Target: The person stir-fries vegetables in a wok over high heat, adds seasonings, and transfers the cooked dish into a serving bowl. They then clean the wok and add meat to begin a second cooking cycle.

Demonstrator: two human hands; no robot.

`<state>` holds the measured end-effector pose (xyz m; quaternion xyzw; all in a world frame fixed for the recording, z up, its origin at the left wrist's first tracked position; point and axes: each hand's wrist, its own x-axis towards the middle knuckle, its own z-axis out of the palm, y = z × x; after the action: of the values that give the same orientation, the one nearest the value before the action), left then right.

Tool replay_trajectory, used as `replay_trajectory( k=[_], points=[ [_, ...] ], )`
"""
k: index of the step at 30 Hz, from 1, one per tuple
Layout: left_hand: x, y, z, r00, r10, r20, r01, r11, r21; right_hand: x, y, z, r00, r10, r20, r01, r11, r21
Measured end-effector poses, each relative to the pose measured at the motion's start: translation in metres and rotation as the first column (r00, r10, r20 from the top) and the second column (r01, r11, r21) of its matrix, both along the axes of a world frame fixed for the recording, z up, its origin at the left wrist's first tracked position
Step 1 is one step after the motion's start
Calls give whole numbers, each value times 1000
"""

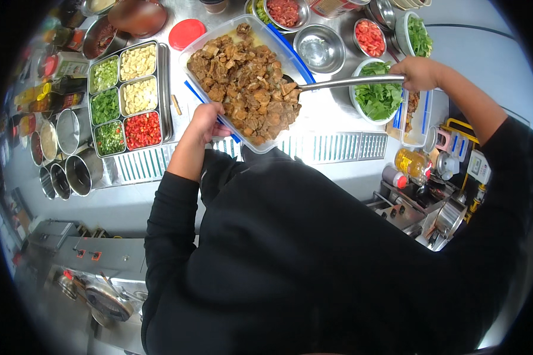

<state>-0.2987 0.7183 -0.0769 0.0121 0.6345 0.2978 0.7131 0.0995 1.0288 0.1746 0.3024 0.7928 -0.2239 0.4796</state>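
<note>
My left hand (208, 122) grips the near left edge of a clear plastic container (266, 148) with blue clips. Brown chunks of cooked meat (248, 84) fill most of it. My right hand (419, 74) is closed around the far end of the long metal handle of a ladle (351, 82). The ladle's head lies among the meat at the container's right side, partly hidden by the chunks. Under the handle, a white bowl of chopped leafy greens (377, 100) stands near my right hand. Beyond the container is an empty steel bowl (320, 49).
Left stands a steel tray set (161, 133) of chopped vegetables, with a red lid (187, 34) behind it. Steel bowls of red meat (285, 12) and chopped tomato (370, 38) sit at the back. A slotted metal grate (328, 147) runs along the near edge. Steel pots (83, 174) stand left.
</note>
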Motion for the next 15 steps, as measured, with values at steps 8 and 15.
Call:
replay_trajectory(
  k=[8, 15],
  points=[
    [-12, 5, 0, 998, -45, -37, 45, 999, -4, 58, -19, -33, 976, -11, -217, 10, 1000, -9],
    [-12, 5, -1, 999, -34, -28, 35, 999, 40, 98, -72, -43, 966, -35, -257, 56, 996, 74]
  ],
)
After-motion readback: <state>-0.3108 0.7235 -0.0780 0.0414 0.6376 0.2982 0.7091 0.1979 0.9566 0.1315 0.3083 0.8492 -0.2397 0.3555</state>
